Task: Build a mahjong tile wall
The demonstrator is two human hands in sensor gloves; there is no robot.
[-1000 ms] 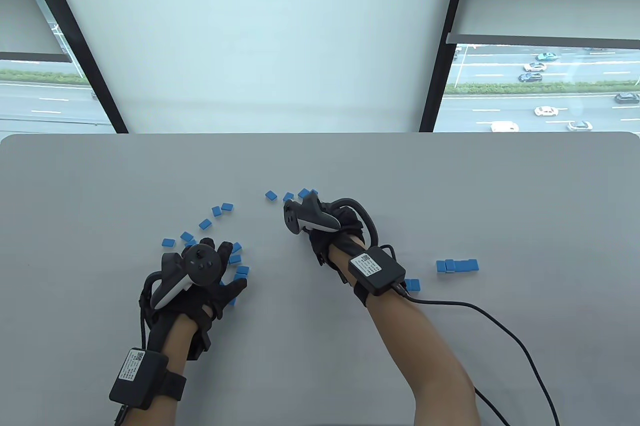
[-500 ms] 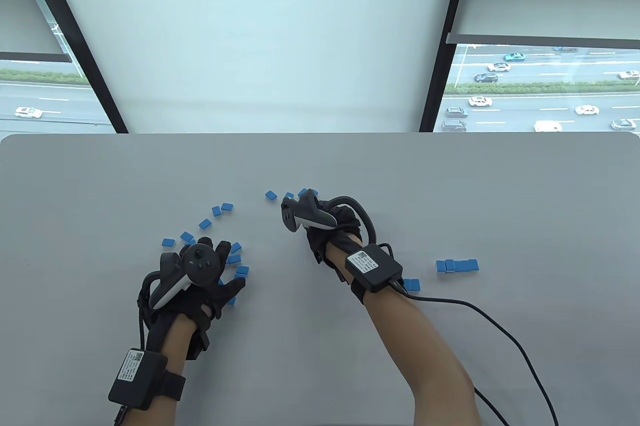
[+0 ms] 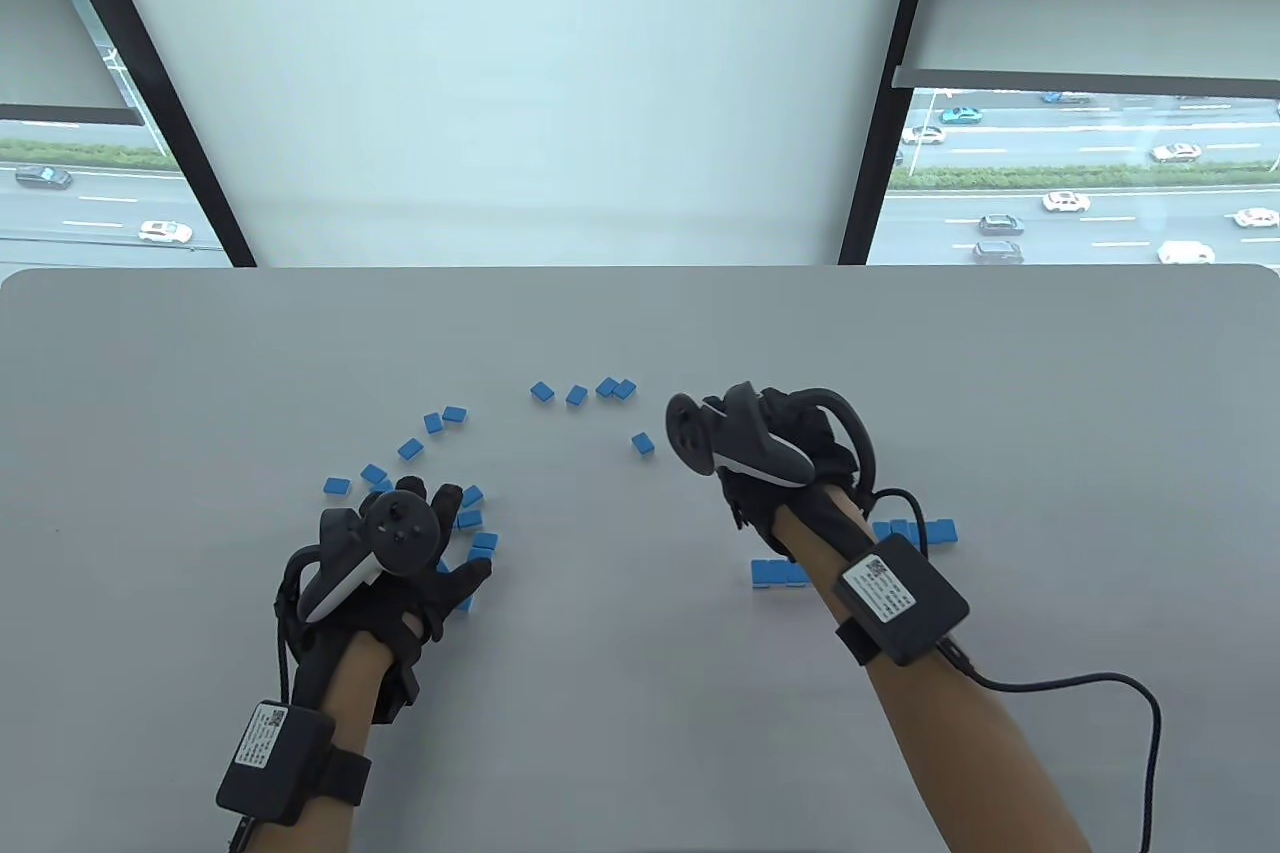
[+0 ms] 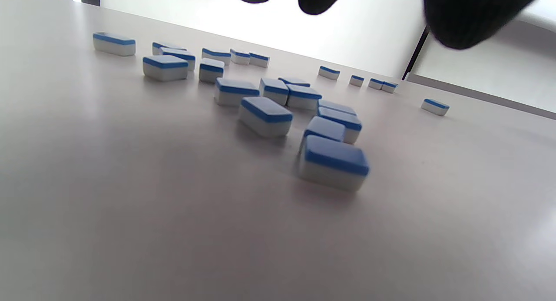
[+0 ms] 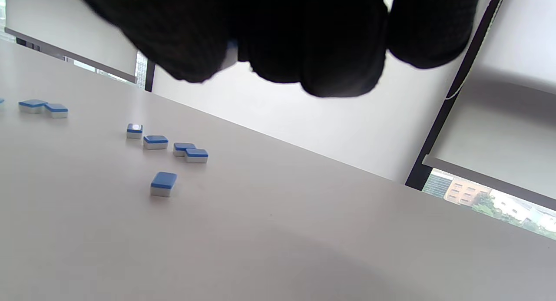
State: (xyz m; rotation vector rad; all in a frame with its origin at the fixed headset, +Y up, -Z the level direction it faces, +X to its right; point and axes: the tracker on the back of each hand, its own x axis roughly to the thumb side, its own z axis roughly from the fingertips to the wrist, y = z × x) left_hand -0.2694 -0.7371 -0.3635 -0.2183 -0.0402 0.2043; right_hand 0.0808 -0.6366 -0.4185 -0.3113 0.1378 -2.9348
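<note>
Tiles: small rectangular blocks, blue back on a white body, all seen lying blue side up on the grey table [image 3: 640, 723].

Loose scatter [image 4: 265, 116] sits left of centre, around and under the left hand [image 3: 385, 558]; several pieces touch one another, others lie apart. A further four [image 3: 585, 390] lie in a loose line near the table's middle, the two rightmost touching. One single tile [image 3: 643, 442] lies just left of the right hand [image 3: 770, 453].

A short row [image 3: 915, 530] of tiles, set end to end, lies to the right, partly hidden by the right forearm. A second short row [image 3: 778, 573] lies nearer the front edge, touching the right wrist in the table view.

Left hand: held low over the scatter, fingers spread and extended, gripping nothing.

Right hand: raised off the table, fingers bunched together and curled. The right wrist view shows a pale sliver with a blue edge between the fingertips [image 5: 278, 44]; whether it is a pinched tile cannot be told
</note>
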